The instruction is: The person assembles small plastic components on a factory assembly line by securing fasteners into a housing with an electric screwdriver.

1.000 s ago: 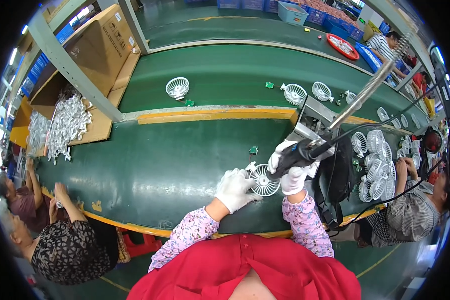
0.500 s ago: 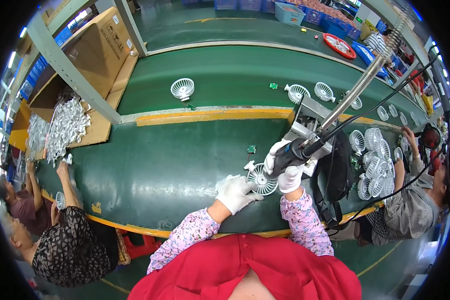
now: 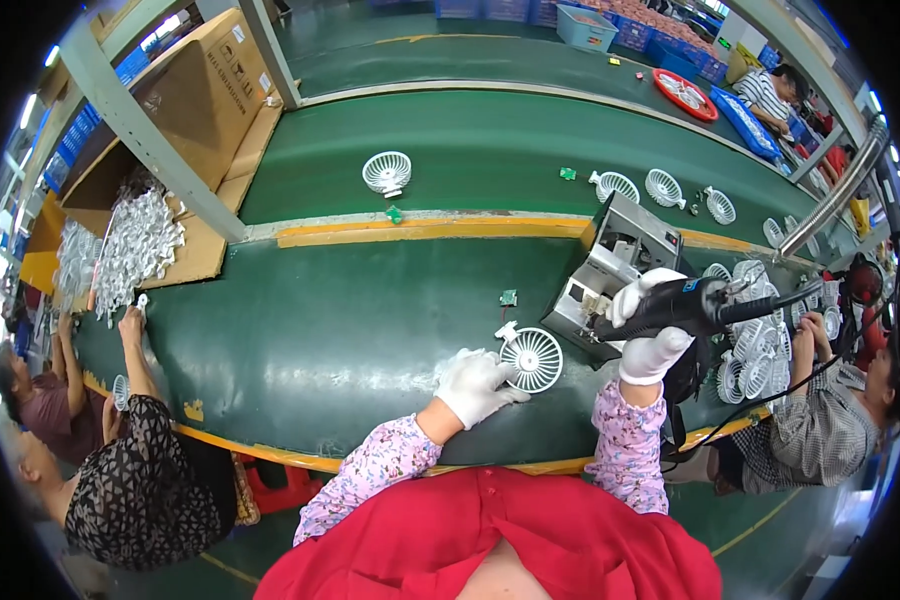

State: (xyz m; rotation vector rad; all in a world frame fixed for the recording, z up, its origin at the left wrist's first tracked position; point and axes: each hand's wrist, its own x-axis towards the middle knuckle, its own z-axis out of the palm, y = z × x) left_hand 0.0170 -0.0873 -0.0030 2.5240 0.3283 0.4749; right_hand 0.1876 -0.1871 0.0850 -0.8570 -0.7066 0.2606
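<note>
The green tabletop carries a grey metal box, and just left of that box lies the white fan grille, flat, spokes up. The left hand, gloved, rests flat at the grille's left rim, fingers spread and closed on nothing. Right of the grille, the right hand is wrapped around a black driver, lifted clear. The grille looks light, thin plastic; its spokes would likely flex or snap, so the stiff outer rim seems the safest hold.

One white fan grille lies just beside the hands; four more grilles lie beyond them, and one small green circuit board.
</note>
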